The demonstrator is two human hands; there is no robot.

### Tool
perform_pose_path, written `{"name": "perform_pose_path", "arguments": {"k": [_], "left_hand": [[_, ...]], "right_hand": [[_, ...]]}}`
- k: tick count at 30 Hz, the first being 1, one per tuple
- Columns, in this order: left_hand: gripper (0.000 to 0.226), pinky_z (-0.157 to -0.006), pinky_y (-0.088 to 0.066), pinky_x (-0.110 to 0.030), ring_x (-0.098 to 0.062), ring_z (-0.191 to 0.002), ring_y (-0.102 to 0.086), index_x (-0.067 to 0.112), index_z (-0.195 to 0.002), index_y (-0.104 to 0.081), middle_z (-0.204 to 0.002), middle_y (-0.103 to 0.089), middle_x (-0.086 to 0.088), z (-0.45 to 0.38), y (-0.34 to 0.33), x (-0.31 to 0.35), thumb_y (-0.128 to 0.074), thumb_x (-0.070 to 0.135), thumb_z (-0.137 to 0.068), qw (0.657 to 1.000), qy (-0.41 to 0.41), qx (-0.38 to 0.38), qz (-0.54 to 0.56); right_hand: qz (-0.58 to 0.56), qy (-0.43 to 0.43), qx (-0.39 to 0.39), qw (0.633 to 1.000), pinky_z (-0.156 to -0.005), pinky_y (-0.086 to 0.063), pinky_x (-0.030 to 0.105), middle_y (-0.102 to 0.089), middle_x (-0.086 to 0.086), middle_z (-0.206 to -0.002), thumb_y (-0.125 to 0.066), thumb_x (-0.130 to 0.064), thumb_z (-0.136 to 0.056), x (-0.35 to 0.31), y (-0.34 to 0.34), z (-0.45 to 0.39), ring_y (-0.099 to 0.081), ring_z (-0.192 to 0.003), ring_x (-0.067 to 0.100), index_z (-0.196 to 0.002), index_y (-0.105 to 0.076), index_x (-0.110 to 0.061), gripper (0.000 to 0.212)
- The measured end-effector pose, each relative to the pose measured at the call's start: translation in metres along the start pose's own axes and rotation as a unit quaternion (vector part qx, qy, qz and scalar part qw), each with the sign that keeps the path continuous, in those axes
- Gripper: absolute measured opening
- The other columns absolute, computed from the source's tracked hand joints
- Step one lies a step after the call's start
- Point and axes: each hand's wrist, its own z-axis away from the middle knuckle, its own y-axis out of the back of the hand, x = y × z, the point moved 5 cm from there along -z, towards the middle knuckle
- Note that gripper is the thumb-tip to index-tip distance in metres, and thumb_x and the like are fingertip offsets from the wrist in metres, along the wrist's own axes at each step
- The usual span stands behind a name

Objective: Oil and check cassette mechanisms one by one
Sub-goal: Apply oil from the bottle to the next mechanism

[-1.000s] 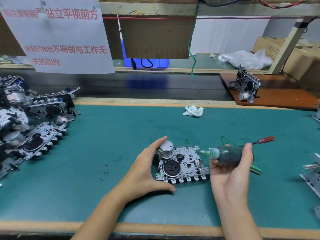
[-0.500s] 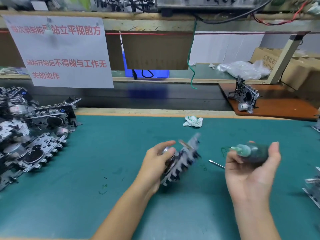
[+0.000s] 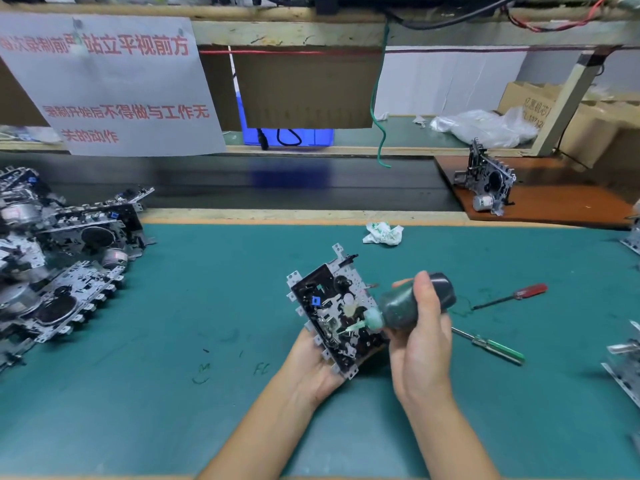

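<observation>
Nearest to us, our left hand (image 3: pixel 313 370) cradles the cassette mechanism (image 3: pixel 336 313) from beneath, palm under its near end and fingers curled up around the lower edge, so the unit is lifted off the green worktop (image 3: pixel 173 306). Its long axis runs from our palm up and away, leaning a little leftward, with the black inner face and its levers turned toward us. We judge it light but rigid: a stamped metal frame with sharp tabs round the rim and small springs and plastic parts inside that would bend or pop loose under pressure. The bare frame edges look like the safe place to hold, never the works in the middle.

Just beside it, our right hand (image 3: pixel 420 344) wraps round the dark oil bottle (image 3: pixel 415 303), thumb across its body. The pale green nozzle points down and left, its tip at or just over the works near the centre; we cannot tell if it touches. The bottle probably squeezes easily, so a gentle press should do.

Further right lie a green-handled screwdriver (image 3: pixel 498 349) and a red-handled screwdriver (image 3: pixel 519 294). Beyond, a crumpled wipe (image 3: pixel 382 233) sits near the far edge. To the left is a heap of mechanisms (image 3: pixel 59 265), and one more mechanism (image 3: pixel 488 181) stands upright on the brown board (image 3: pixel 554 202).
</observation>
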Motion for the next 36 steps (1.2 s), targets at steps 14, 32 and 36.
{"name": "perform_pose_path", "arguments": {"k": [14,32,36], "left_hand": [[0.054,-0.081,-0.053,-0.047,-0.027,-0.062,-0.069,-0.006,-0.077,-0.073,-0.065,-0.068,-0.020,0.029,0.045,-0.012,-0.027,0.014,-0.096,0.909,0.084,0.409,-0.004],[0.051,-0.068,-0.058,-0.035,-0.020,-0.068,-0.067,0.009,-0.086,-0.075,-0.084,-0.069,-0.012,0.026,0.029,0.022,-0.026,0.007,-0.101,0.836,0.026,0.470,-0.282],[0.025,-0.067,-0.037,-0.008,0.003,-0.073,-0.049,0.030,-0.093,-0.055,-0.092,-0.053,0.006,0.025,0.017,0.046,-0.042,0.010,-0.099,0.623,-0.015,0.402,-0.671]], "right_hand": [[0.040,0.031,-0.020,0.998,-0.055,-0.049,0.015,-0.059,-0.013,-0.056,-0.059,-0.035,-0.069,0.002,0.000,-0.001,-0.057,-0.055,0.001,-0.081,-0.050,-0.014,0.026],[-0.058,0.032,-0.001,0.998,-0.048,-0.049,0.015,-0.062,-0.009,-0.060,-0.055,-0.048,-0.069,-0.025,0.020,-0.005,-0.058,-0.052,0.003,-0.067,-0.068,-0.020,0.031],[-0.051,0.069,-0.041,0.995,-0.055,-0.052,0.016,-0.065,-0.005,-0.061,-0.050,-0.051,-0.073,-0.051,0.031,-0.010,-0.060,-0.053,0.007,-0.063,-0.073,-0.023,0.037]]}}
